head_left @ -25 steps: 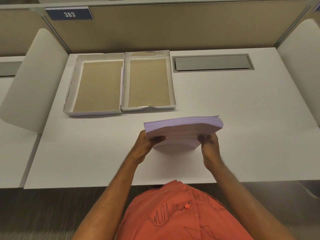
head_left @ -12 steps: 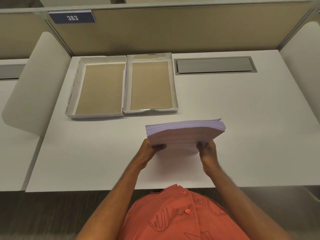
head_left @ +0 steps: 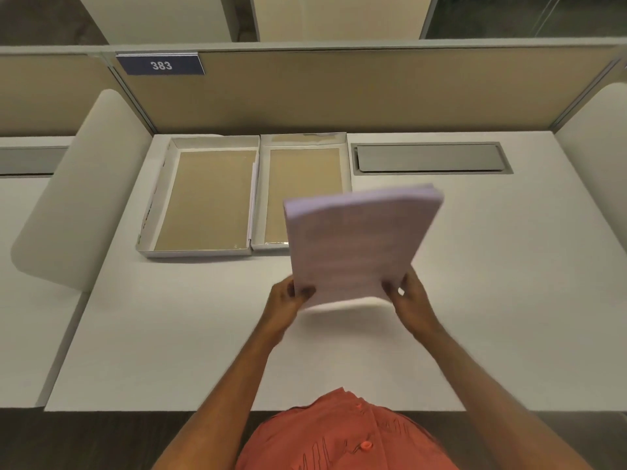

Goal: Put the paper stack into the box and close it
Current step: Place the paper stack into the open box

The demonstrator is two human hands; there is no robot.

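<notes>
Gripping the paper stack [head_left: 356,245] by its near corners, the left hand [head_left: 286,301] and right hand [head_left: 409,296] have fingers curled shut on it, holding it tilted above the white desk [head_left: 475,266]. The open box [head_left: 203,198] and its lid [head_left: 302,195] lie side by side behind, against a tan partition [head_left: 339,93] tagged 383 [head_left: 161,65]. A grey hatch [head_left: 429,158] sits to the right.

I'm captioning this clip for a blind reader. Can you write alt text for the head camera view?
A person's left hand and right hand hold a paper stack by its near edge, tilted up above a white desk. Behind it lie two open, empty box halves side by side.
</notes>
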